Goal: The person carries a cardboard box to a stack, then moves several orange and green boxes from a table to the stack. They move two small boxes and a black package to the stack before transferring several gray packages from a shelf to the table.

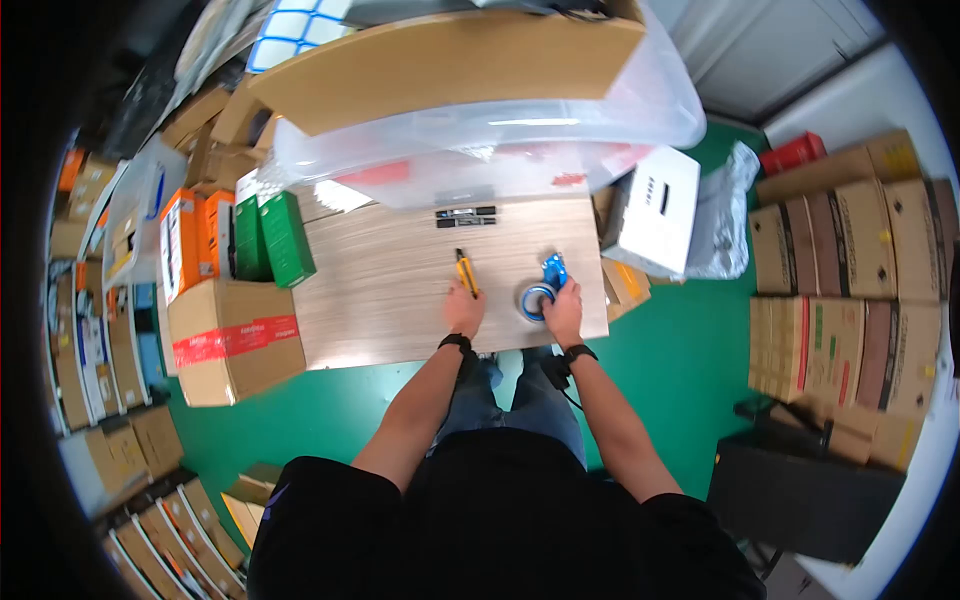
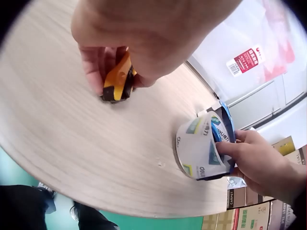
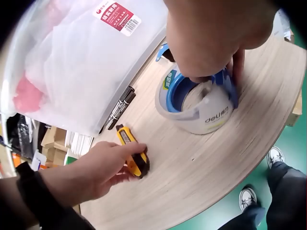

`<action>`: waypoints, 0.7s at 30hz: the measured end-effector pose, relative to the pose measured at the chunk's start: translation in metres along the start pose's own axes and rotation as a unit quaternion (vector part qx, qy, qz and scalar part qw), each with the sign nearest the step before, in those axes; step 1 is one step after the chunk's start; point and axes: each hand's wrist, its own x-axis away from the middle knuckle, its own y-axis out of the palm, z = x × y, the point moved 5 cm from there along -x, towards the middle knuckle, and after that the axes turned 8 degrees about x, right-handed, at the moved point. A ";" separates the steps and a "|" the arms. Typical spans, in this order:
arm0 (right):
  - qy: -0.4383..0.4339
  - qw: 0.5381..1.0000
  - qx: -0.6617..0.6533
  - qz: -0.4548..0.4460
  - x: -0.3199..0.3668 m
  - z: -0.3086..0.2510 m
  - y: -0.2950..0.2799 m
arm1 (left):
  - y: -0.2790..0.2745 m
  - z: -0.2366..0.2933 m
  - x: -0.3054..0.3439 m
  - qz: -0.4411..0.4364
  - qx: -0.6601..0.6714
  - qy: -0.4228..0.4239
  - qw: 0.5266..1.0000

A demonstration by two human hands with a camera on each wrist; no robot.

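The left hand [image 1: 464, 308] holds a yellow and black utility knife [image 1: 466, 272] between thumb and fingers, low over the wooden table [image 1: 370, 290]; the left wrist view shows the knife's black end [image 2: 115, 93]. To its right, the right hand [image 1: 566, 312] grips a blue tape dispenser [image 1: 554, 268] carrying a wide roll of clear tape [image 1: 534, 302]. In the right wrist view the roll [image 3: 206, 115] stands on the table, its blue core visible, and the hand covers part of the dispenser. Two black markers [image 1: 466, 216] lie side by side beyond the knife.
A translucent plastic bin [image 1: 480, 130] stands along the table's far edge. Green boxes [image 1: 286, 240] and a taped carton [image 1: 235, 340] are at the left; a white box [image 1: 655, 210] stands at the right. Stacked cartons [image 1: 840, 250] line the right wall.
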 end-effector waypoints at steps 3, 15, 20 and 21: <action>-0.076 0.994 0.061 0.049 0.001 0.022 -0.010 | 0.020 0.013 0.006 -0.017 0.042 0.074 0.996; -0.183 0.983 0.002 0.016 -0.046 0.050 -0.027 | 0.025 0.046 0.052 0.062 0.064 0.037 0.995; -0.183 0.974 -0.128 -0.028 -0.001 0.074 -0.028 | -0.012 -0.041 0.121 0.095 0.141 0.068 0.983; -0.173 0.978 -0.105 -0.041 0.011 0.083 -0.025 | -0.021 -0.074 0.135 0.105 0.157 0.067 0.980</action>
